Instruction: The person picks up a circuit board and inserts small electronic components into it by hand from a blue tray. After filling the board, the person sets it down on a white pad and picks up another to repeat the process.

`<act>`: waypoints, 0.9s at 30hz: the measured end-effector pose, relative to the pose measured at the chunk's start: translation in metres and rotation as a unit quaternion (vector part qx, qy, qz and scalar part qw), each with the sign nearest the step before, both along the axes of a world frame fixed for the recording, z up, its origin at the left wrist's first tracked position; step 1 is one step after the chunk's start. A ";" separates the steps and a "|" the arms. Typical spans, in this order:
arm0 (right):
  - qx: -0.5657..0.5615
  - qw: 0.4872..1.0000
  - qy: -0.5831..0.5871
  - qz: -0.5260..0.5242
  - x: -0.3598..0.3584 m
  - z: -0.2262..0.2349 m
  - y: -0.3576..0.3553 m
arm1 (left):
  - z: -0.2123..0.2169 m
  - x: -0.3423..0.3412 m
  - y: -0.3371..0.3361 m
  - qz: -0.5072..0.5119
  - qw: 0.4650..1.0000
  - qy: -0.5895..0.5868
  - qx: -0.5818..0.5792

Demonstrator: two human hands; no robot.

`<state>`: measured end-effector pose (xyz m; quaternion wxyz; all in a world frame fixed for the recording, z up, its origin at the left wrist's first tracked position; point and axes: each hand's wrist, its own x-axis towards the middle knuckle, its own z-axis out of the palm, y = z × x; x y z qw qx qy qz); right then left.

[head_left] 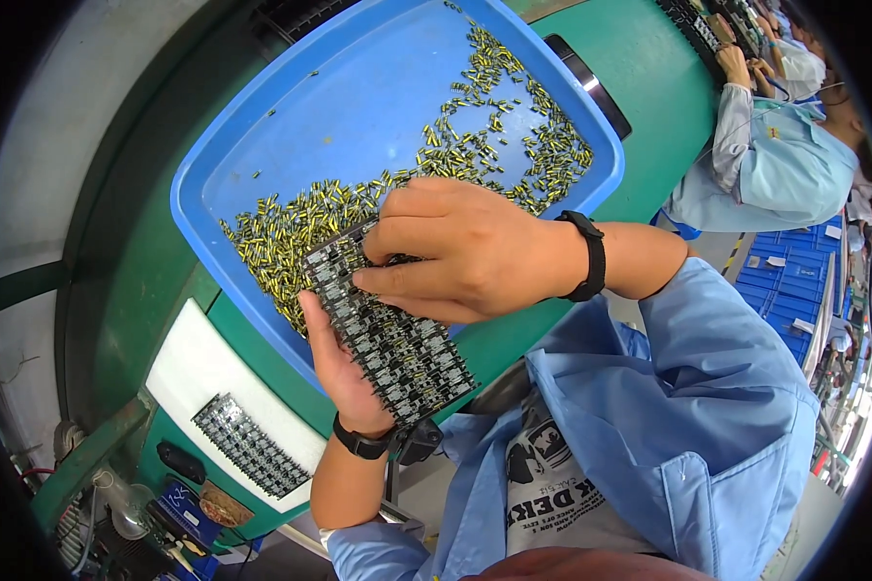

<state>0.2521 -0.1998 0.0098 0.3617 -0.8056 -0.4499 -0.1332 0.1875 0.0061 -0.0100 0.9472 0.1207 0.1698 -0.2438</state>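
Note:
My left hand (344, 380) holds a black circuit board panel (412, 363) from below and along its left edge, thumb up beside it. The panel is tilted over the near rim of a blue plastic tub (334, 126) and is covered in rows of small parts. My right hand (470, 250) is over the panel's upper end, its fingers bent and pressed together close to the board. What those fingertips hold, if anything, is hidden. Small yellow-and-black cylindrical components, like capacitors (281, 237), lie heaped in the tub beyond my hands.
A second board panel (250, 445) lies on a white foam sheet (179, 363) at the left of the green table (654, 87). Near it are a black mouse-like object (181, 462) and a clear bulb-shaped object (126, 504). Another person in blue (780, 165) works at the right, beside stacked blue crates (785, 276).

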 end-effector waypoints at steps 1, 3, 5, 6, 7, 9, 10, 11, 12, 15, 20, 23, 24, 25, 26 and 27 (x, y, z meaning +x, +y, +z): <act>0.001 1.000 0.003 -0.001 0.000 0.000 0.000 | 0.000 0.000 0.000 0.000 1.000 0.000 0.000; 0.003 1.000 0.010 0.001 0.001 -0.002 0.000 | 0.001 -0.001 -0.001 0.003 1.000 -0.011 0.005; 0.005 1.000 0.024 0.005 0.002 -0.004 -0.001 | 0.001 -0.001 -0.001 0.004 1.000 -0.018 0.008; 0.006 1.000 0.023 0.004 0.002 -0.004 -0.001 | 0.000 -0.001 -0.001 0.016 1.000 0.004 -0.004; 0.028 0.999 0.038 0.010 0.002 -0.003 -0.001 | 0.000 -0.001 0.000 0.027 0.999 0.026 -0.017; 0.074 0.995 0.067 0.020 0.003 -0.003 -0.002 | 0.000 0.000 0.001 0.037 0.998 0.047 -0.028; 0.074 0.995 0.066 0.019 0.005 -0.003 -0.003 | 0.001 0.002 0.003 0.016 1.000 -0.006 -0.013; 0.085 0.988 0.126 -0.022 0.006 -0.003 -0.004 | 0.002 0.003 0.005 -0.005 0.998 -0.058 0.002; 0.096 0.976 0.185 -0.063 0.009 -0.004 -0.006 | 0.004 0.004 0.006 -0.026 0.993 -0.110 0.017; 0.028 0.972 0.227 -0.055 0.009 -0.010 -0.010 | 0.008 0.011 0.001 0.013 0.997 -0.075 0.021; -0.141 0.972 0.177 0.063 0.005 -0.020 -0.012 | 0.005 0.010 0.004 0.003 0.995 -0.091 0.041; -0.128 0.973 0.180 0.066 0.005 -0.024 -0.010 | 0.007 0.011 -0.001 0.023 0.993 -0.097 0.059; -0.109 0.974 0.191 0.058 0.005 -0.025 -0.009 | 0.008 0.012 -0.002 0.032 0.992 -0.099 0.068; -0.090 0.974 0.203 0.050 0.005 -0.026 -0.009 | 0.008 0.012 -0.002 0.032 0.992 -0.099 0.067; -0.090 0.974 0.202 0.049 0.005 -0.025 -0.009 | 0.008 0.012 -0.002 0.028 0.992 -0.101 0.065; -0.081 0.977 0.192 0.052 0.006 -0.023 -0.010 | 0.008 0.012 -0.002 0.024 0.992 -0.103 0.062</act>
